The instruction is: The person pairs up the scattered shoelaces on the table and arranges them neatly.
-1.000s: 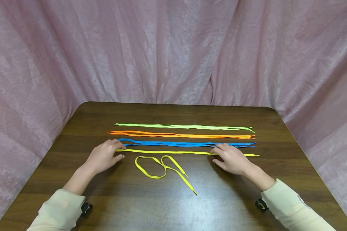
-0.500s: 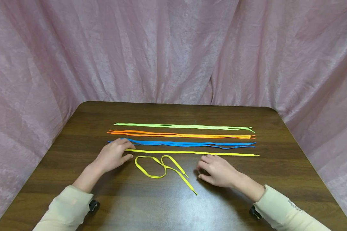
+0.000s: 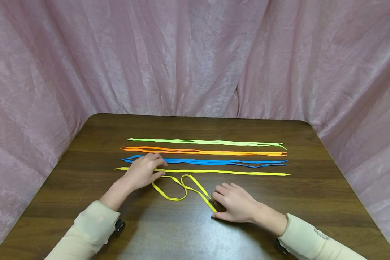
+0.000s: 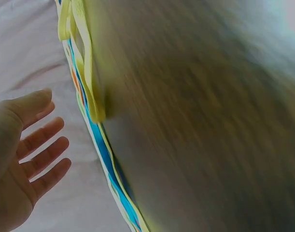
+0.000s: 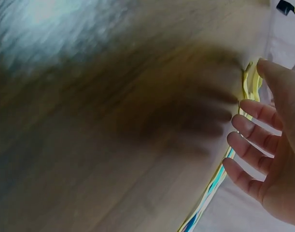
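A loose yellow shoelace [image 3: 169,198] lies in loops on the near side of the table in the head view. My right hand [image 3: 236,203] is over its two tips, which the hand partly hides; its fingers [image 5: 253,133] are spread apart, holding nothing, in the right wrist view. A second yellow shoelace [image 3: 208,172] is stretched straight beyond the loops. Across the left part of this straight lace and the blue shoelaces [image 3: 188,161] reaches my left hand [image 3: 144,170]. Thumb and fingers [image 4: 46,151] stand apart in the left wrist view, with nothing between them.
Orange shoelaces [image 3: 195,151] and pale green shoelaces [image 3: 208,142] lie in straight rows beyond the blue ones. The brown wooden table [image 3: 169,234] has rounded far corners. Pink curtains [image 3: 195,57] hang behind and at both sides.
My right hand has left the straight yellow lace, moving nearer and leftward to the loose lace's tips. My left hand has slid right, uncovering the straight lace's left tip.
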`<state>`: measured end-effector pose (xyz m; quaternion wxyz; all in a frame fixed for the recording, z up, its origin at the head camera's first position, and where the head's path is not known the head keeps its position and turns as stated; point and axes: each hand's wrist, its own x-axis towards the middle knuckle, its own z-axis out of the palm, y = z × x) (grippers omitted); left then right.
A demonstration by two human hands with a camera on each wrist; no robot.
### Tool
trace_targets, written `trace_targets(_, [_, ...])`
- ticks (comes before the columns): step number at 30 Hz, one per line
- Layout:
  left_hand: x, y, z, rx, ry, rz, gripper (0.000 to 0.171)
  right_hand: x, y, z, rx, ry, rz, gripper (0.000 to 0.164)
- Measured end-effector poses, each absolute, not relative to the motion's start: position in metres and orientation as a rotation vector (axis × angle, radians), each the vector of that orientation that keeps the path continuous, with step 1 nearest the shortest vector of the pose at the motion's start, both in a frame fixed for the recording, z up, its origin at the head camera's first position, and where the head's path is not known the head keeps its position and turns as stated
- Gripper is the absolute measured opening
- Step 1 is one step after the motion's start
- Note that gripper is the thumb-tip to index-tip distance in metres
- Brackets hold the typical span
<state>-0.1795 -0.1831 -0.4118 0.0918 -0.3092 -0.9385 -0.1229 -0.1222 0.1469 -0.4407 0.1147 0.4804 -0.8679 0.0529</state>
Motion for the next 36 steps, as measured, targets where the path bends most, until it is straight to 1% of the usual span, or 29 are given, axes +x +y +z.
trace_targets(5, [-0.182, -0.166, -0.413, -1.008, -2.745, -0.348, 0.022, -0.122, 0.144, -0.441, 1.424, -2.564, 0.119, 0.034])
trace_targets(14, [-0.184, -0.137, -0.414, -1.145, -2.725, -0.249, 0.023, -0.124, 0.149, -0.443, 1.434, -2.514, 0.092, 0.018])
trace_targets(19, [-0.184, -0.119, -0.413, -1.200, -2.753, -0.189, 0.023, -0.124, 0.150, -0.443, 1.419, -2.470, 0.090, 0.014])
trace_targets(23, [-0.183, -0.105, -0.412, -1.231, -2.794, -0.132, 0.023, -0.124, 0.149, -0.441, 1.406, -2.409, 0.110, 0.013])
trace_targets(28, [-0.184, -0.091, -0.414, -1.246, -2.825, -0.062, 0.018, -0.125, 0.149, -0.442, 1.400, -2.385, 0.115, 0.013])
trace_targets(36, [-0.190, -0.081, -0.420, -1.237, -2.856, 0.015, 0.013, -0.125, 0.149, -0.443, 1.379, -2.362, 0.113, 0.013])
